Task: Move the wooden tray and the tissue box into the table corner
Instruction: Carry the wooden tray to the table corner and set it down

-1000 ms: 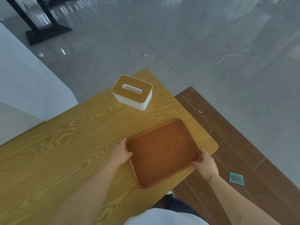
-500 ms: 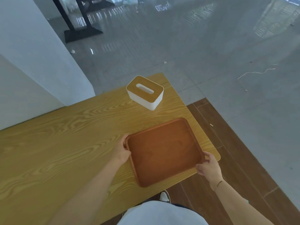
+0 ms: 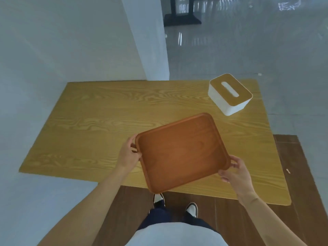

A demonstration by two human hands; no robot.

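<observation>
Both hands are on the wooden tray (image 3: 181,151), one at each of two opposite corners: left hand (image 3: 128,153) is closed on the corner nearest the wall, thumb over the rim, and right hand (image 3: 236,172) is curled round the corner nearest the person, fingers under and thumb on the lip. The diagonal grip probably balances a wide flat load and allows yaw while carrying. The tray sits skewed to the bench (image 3: 106,110) edges, its near corner overhanging the front edge above the shoes (image 3: 192,208); it looks lifted clear of the surface, but I can't confirm the gap from this angle. Tray is empty. The tissue box (image 3: 229,94) stands upright near the far right corner of the bench, apart from the tray and untouched, slot up, also rotated off the edges. The far left corner is tucked against the wall (image 3: 71,41) and the white pillar (image 3: 150,41), so that's my guess for the target, though the task doesn't say which. Judgement: tray transport in progress, box step not started. Next: square the tray to the edges before setting down, leave room for the box.
</observation>
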